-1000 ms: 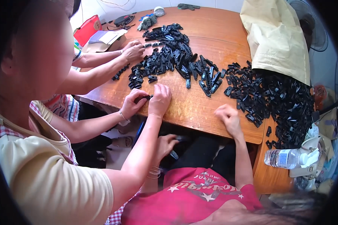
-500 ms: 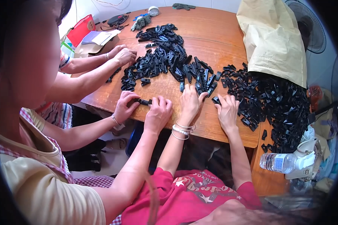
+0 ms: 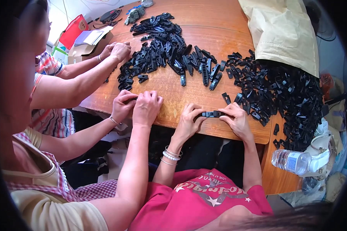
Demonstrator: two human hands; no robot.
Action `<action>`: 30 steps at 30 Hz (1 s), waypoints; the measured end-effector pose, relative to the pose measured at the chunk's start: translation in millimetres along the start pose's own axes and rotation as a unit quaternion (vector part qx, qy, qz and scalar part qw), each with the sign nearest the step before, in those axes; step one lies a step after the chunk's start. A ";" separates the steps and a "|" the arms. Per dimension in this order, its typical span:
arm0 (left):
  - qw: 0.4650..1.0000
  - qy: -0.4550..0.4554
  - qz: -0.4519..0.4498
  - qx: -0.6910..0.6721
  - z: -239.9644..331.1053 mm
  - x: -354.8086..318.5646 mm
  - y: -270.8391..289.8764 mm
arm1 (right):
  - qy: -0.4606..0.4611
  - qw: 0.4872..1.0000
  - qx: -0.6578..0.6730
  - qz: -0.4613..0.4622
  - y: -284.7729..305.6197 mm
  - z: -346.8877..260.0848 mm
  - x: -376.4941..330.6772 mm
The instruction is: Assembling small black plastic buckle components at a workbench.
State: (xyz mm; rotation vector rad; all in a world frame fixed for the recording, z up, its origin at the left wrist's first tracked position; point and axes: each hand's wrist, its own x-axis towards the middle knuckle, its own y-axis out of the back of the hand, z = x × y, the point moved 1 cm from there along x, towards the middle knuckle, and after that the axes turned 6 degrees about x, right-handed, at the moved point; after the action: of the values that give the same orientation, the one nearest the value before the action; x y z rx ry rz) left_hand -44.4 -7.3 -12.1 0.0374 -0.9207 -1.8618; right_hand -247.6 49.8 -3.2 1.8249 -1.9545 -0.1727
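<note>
Close to the table's front edge, my left hand (image 3: pixel 191 120), with bracelets at the wrist, pinches one end of a long black plastic part (image 3: pixel 208 114). My right hand (image 3: pixel 237 118) grips a small black plastic piece (image 3: pixel 218 113) at the other end. The two pieces meet end to end in a level line; whether they are locked together I cannot tell. My fingers cover their outer ends. Beyond my hands lies a heap of long slotted black parts (image 3: pixel 169 50). Small black pieces (image 3: pixel 258 86) are spread to the right, some right behind my right hand.
A beige sack (image 3: pixel 285 38) lies over the small pieces. At the right edge are a water bottle (image 3: pixel 291 161) and plastic bags. On my left, a co-worker's hands (image 3: pixel 146 106) work close by; another person's hands (image 3: pixel 119 52) are farther back, near a cardboard box (image 3: pixel 88 48).
My left hand has come back from the long parts holding one. My right hand has lifted its small piece off the table to meet it. The view has shifted slightly.
</note>
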 end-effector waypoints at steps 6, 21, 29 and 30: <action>0.999 -0.023 -0.030 -0.004 3.8 4.9 0.6 | 0.047 0.999 -0.012 -0.025 -16.9 3.2 8.7; 0.812 0.243 -0.008 -0.530 -14.5 98.4 -11.1 | 0.078 0.927 -0.298 0.213 -9.2 -6.8 26.7; 0.955 -0.095 -0.143 0.243 1.9 115.9 -24.9 | -0.198 0.831 0.491 0.170 14.5 0.0 -24.0; 0.956 -0.116 -0.122 0.241 7.6 105.7 -24.1 | -0.211 0.802 0.529 0.178 15.9 -5.7 -27.3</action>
State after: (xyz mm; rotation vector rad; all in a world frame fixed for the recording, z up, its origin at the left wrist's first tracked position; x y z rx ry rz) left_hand -117.4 -82.4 17.1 0.2442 -1.5814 -1.8440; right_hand -259.4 79.3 1.5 2.0285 -3.0415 0.8932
